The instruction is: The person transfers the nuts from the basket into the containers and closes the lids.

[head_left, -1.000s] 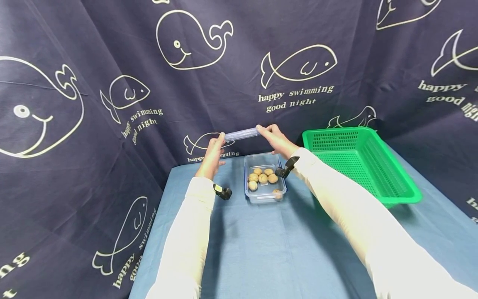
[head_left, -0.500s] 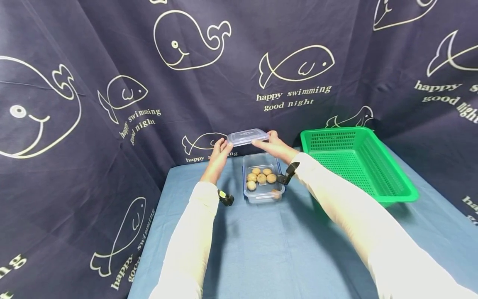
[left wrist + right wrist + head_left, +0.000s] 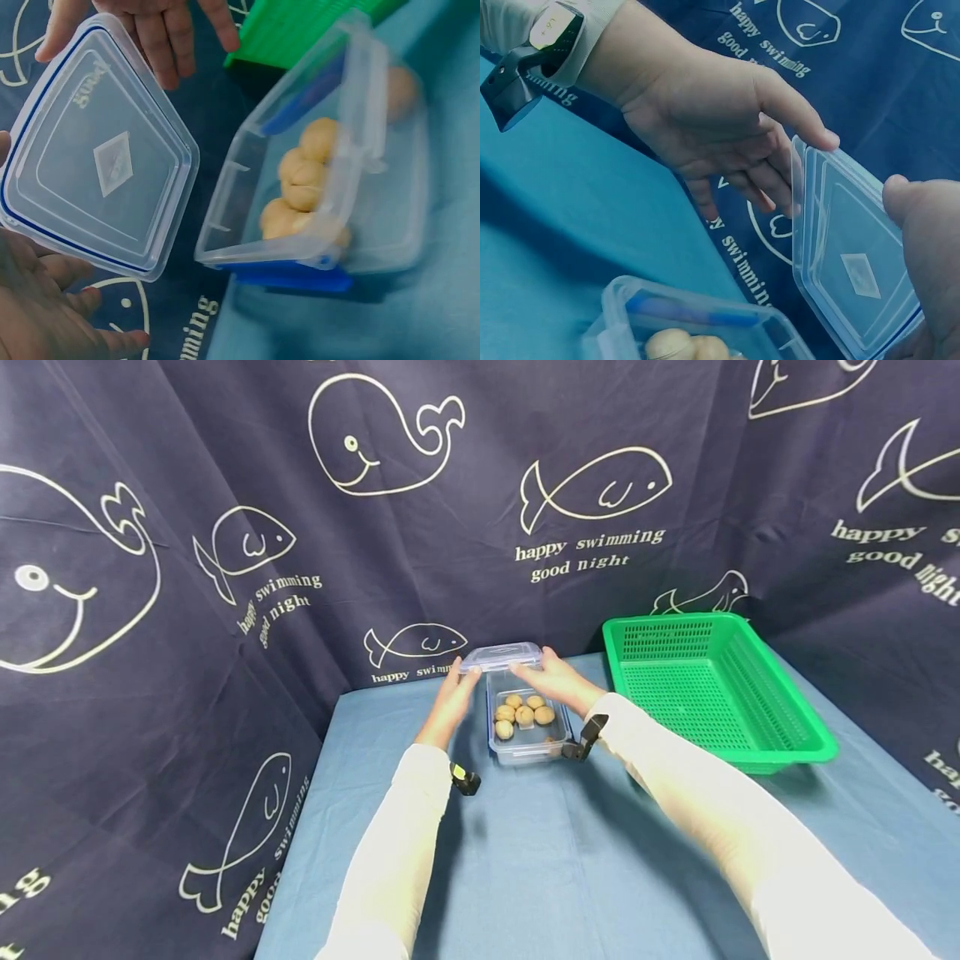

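Note:
A clear plastic lid (image 3: pixel 502 657) with a blue seal is held between my two hands, over the far end of a clear food container (image 3: pixel 525 755). My left hand (image 3: pixel 450 700) pinches its left side, thumb on the edge. At the opposite side my right hand (image 3: pixel 561 682) grips it the same way. In the left wrist view the lid (image 3: pixel 112 195) shows its underside, apart from the container (image 3: pixel 240 195). Several walnuts (image 3: pixel 524 716) lie inside the container. Blue latches (image 3: pixel 289 274) hang at the container's sides.
A green plastic basket (image 3: pixel 795 693) stands to the right on the blue cloth-covered table (image 3: pixel 510 860). Behind rises a dark curtain (image 3: pixel 480 560) printed with whales and fish. Small black wrist cameras (image 3: pixel 465 779) sit on both wrists.
Both hands have lowered the lid toward the container. It turned from nearly edge-on to showing its broad top. The container, walnuts and basket have stayed put.

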Tool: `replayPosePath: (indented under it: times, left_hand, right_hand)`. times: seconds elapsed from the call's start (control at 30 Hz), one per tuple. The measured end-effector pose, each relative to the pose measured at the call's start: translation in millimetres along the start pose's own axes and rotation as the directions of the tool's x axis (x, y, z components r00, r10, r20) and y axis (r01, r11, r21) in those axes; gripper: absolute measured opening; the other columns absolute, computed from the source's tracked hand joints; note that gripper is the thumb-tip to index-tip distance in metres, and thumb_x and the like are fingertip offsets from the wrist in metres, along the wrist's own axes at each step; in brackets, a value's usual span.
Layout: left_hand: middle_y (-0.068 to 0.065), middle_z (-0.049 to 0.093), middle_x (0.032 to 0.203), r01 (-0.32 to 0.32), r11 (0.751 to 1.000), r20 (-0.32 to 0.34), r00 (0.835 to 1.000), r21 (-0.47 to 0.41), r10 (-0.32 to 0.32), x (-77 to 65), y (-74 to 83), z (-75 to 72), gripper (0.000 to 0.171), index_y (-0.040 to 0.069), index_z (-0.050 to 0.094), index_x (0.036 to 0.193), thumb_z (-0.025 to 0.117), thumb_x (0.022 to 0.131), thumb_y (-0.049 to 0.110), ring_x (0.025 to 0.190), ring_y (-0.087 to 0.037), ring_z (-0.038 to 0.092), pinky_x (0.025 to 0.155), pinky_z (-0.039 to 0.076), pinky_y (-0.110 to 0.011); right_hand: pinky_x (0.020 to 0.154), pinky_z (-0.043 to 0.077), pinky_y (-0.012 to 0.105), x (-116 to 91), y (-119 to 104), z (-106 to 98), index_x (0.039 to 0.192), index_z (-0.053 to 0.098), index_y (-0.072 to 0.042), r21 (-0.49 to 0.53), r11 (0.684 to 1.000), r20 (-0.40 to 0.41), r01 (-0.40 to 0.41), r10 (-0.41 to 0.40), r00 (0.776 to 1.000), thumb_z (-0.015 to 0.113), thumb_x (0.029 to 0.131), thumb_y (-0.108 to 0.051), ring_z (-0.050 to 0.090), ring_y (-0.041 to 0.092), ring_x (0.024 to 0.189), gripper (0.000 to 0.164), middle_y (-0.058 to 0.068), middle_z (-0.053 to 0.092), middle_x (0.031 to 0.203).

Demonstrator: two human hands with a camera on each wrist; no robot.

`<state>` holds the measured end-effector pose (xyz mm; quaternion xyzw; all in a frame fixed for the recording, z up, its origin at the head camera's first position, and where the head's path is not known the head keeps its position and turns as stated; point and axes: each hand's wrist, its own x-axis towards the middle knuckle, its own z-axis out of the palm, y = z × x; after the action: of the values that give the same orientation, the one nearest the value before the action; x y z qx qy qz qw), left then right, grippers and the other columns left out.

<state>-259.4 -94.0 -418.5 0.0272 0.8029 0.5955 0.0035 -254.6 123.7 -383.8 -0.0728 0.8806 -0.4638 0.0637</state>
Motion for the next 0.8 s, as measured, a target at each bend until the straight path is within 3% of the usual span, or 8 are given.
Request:
replayPosePath:
  times: [0.17,0.4,0.53,0.8]
  left_hand:
    - [-0.014,0.025,0.166,-0.030,0.999,0.002,1.000,0.037,0.030,-11.5,-13.7,11.5,0.076,0.012,0.020,0.163,0.051,0.102,0.045,0.153,-0.029,0.022,0.123,0.017,-0.043]
    - [-0.011,0.022,0.167,-0.039,0.998,0.015,0.999,0.051,0.038,-26.5,-27.6,23.3,0.076,0.012,0.017,0.163,0.051,0.103,0.042,0.153,-0.028,0.019,0.123,0.014,-0.044]
    - [-0.013,0.018,0.168,-0.091,0.995,0.038,0.995,0.030,0.090,-31.5,-33.8,28.3,0.075,0.006,0.013,0.163,0.051,0.104,0.033,0.154,-0.028,0.016,0.124,0.011,-0.043]
    - [-0.022,0.017,0.166,-0.176,0.981,0.083,0.982,0.079,0.169,-38.4,-49.1,37.2,0.073,-0.003,0.009,0.160,0.049,0.105,0.023,0.154,-0.033,0.015,0.124,0.011,-0.047]
  right_hand:
    - [0.116,0.032,0.051,-9.3,14.8,7.9,0.152,0.029,0.008,0.007,0.997,-0.054,0.078,-0.077,0.996,0.057,0.100,-0.047,0.042,0.041,0.140,0.082,0.029,0.041,0.151]
    - [0.116,0.030,0.054,-26.4,35.2,18.3,0.155,0.025,0.005,0.036,0.993,-0.092,0.109,-0.106,0.990,0.059,0.100,-0.044,0.041,0.043,0.140,0.080,0.028,0.040,0.153]
    - [0.116,0.030,0.055,-33.3,46.8,24.4,0.155,0.028,0.002,0.084,0.986,-0.111,0.145,-0.136,0.985,0.062,0.099,-0.041,0.043,0.041,0.139,0.078,0.025,0.044,0.150]
    - [0.115,0.032,0.055,-42.0,66.7,31.7,0.152,0.030,0.002,0.094,0.970,-0.130,0.224,-0.211,0.969,0.064,0.100,-0.032,0.046,0.039,0.136,0.071,0.024,0.049,0.144]
